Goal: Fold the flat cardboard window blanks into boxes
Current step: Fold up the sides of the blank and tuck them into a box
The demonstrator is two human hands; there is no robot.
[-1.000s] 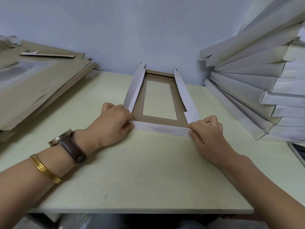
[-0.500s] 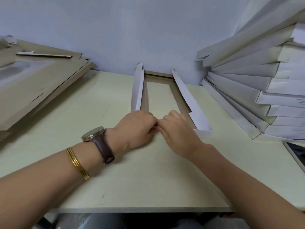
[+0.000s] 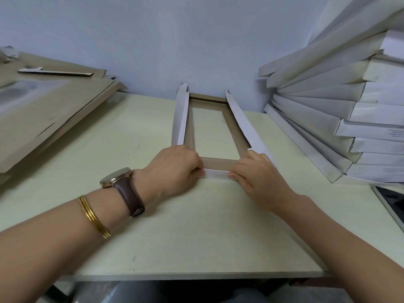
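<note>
On the bench (image 3: 196, 226), the left hand (image 3: 175, 169) and right hand (image 3: 258, 174) had slid apart from mid-flap a moment earlier. Their fingers (image 3: 196, 166) were curled, pinching the white end flap (image 3: 216, 173) — its crease likely set. Just beyond them lay the window blank (image 3: 216, 161), side walls (image 3: 180, 123) raised — its far end probably next to fold.

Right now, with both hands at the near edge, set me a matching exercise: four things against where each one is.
Things:
1 wristwatch
2 near end flap
3 stack of white boxes
4 pile of flat brown blanks

Places:
A far left of the view
B held between left hand and right hand
C far right of the view
D worn beside gold bangles

Pairs: 1-D, 2-B, 3-C, 4-A
</note>
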